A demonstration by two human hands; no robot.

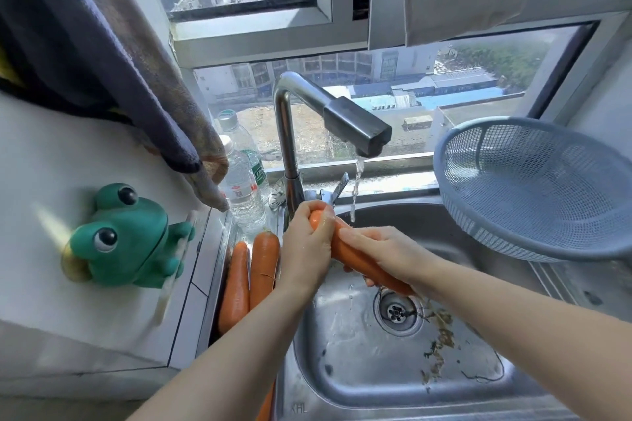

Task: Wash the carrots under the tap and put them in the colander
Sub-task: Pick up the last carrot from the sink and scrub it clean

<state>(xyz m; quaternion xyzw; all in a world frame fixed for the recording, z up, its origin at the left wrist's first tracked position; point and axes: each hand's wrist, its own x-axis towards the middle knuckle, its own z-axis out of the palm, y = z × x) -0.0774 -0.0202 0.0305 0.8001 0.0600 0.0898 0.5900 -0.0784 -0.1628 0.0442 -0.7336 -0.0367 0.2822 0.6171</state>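
Over the steel sink [359, 383] I hold one orange carrot [345, 251] in both hands. My left hand [306, 243] grips its thick end, and my right hand [383, 249] wraps its middle. A thin stream of water from the tap [355, 128] falls just right of the thick end. Two more carrots [251, 278] lie side by side on the sink's left ledge. A grey-blue plastic colander [533, 188] stands tilted at the right of the sink, with nothing visible inside it.
Two plastic water bottles [242, 188] stand behind the carrots beside the tap base. A green frog holder [126, 239] is stuck on the left wall under hanging towels [102, 55]. Food scraps lie near the drain [396, 311]. A window runs behind the sink.
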